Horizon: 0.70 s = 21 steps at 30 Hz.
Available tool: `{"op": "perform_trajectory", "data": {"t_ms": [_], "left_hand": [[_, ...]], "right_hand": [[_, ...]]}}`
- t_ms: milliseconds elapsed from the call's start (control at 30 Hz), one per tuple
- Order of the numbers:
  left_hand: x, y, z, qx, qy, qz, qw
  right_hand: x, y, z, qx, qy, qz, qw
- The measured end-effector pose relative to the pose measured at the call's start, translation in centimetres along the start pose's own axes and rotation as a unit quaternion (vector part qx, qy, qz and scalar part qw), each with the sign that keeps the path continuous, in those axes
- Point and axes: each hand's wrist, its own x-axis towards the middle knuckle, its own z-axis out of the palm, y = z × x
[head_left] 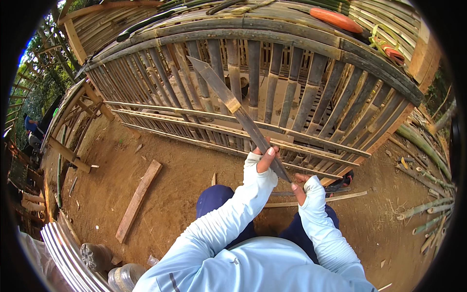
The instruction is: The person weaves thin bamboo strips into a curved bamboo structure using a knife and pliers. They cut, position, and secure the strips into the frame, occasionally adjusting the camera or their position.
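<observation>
— Left hand (264,156) first: what is it doing?

— It is closed around the handle end of a long machete (237,109), fingers wrapped over the dark grip, one fingertip showing on top. A pale blue sleeve covers it down to the knuckles.

— And the right hand (299,187)?

— It sits just below and to the right, curled at the lower tip of the same handle. Most of it is under the sleeve, so I cannot tell how firmly the fingers close.

— Where does the blade lie?

— It slants up and to the left from the hands, its squared tip in front of the upright slats of a bamboo frame (272,87). Whether the blade touches the slats, I cannot tell.

— What is around them?

— Bare brown earth. A flat wooden plank (138,199) lies on the ground to the left, well apart from the hands. A thin bamboo strip (335,198) lies on the ground just beyond the right hand. Cut bamboo poles (428,209) are heaped at the right edge, and an orange tube (335,19) rests on top of the frame.
</observation>
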Motion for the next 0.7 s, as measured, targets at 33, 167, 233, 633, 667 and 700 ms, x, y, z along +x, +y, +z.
{"op": "perform_trajectory", "data": {"t_ms": [33, 167, 233, 633, 667, 700], "left_hand": [[0.2, -0.6, 0.6, -0.008, -0.007, -0.001, 1.0], [-0.2, 0.7, 4.5, -0.072, 0.02, -0.001, 0.997], [0.1, 1.7, 4.9, -0.083, 0.016, 0.037, 0.996], [0.3, 0.7, 5.5, -0.021, 0.09, 0.065, 0.994], [0.2, 0.5, 5.5, -0.021, 0.098, 0.054, 0.993], [0.0, 0.3, 5.5, -0.015, 0.1, 0.041, 0.994]], "right_hand": [[-0.1, 1.2, -0.5, 0.018, 0.033, -0.015, 0.999], [0.5, 2.8, -3.0, 0.106, 0.071, 0.075, 0.989], [0.8, 1.7, -4.2, 0.194, 0.056, 0.161, 0.966], [1.9, -0.7, -4.8, 0.28, 0.038, 0.121, 0.952], [2.1, -1.2, -4.7, 0.288, 0.035, 0.115, 0.95], [2.2, -1.7, -4.6, 0.296, 0.033, 0.109, 0.948]]}}
